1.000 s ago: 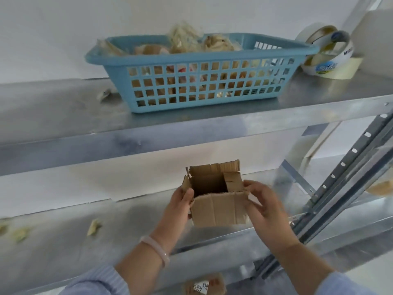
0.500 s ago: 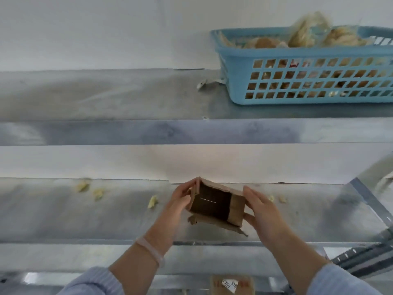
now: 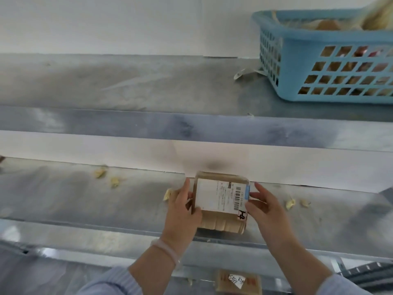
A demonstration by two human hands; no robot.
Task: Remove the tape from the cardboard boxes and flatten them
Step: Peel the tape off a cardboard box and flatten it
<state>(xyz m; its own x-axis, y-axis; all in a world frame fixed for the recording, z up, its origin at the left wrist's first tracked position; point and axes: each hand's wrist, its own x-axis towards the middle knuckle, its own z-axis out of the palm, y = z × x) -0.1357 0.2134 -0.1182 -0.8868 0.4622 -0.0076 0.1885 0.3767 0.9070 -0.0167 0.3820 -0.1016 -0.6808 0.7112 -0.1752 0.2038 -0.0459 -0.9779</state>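
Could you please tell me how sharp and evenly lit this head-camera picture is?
Head view: motion blur softens everything, so the cardboard box label shows only barcode stripes, no readable print; head view: wide-angle bending slants the upper shelf edge; head view: soft glare patches on the lower shelf front, and a dim shadow on the wall above the box.

At two o'clock the blue basket leaves frame; the label on the cardboard box reads as blur.
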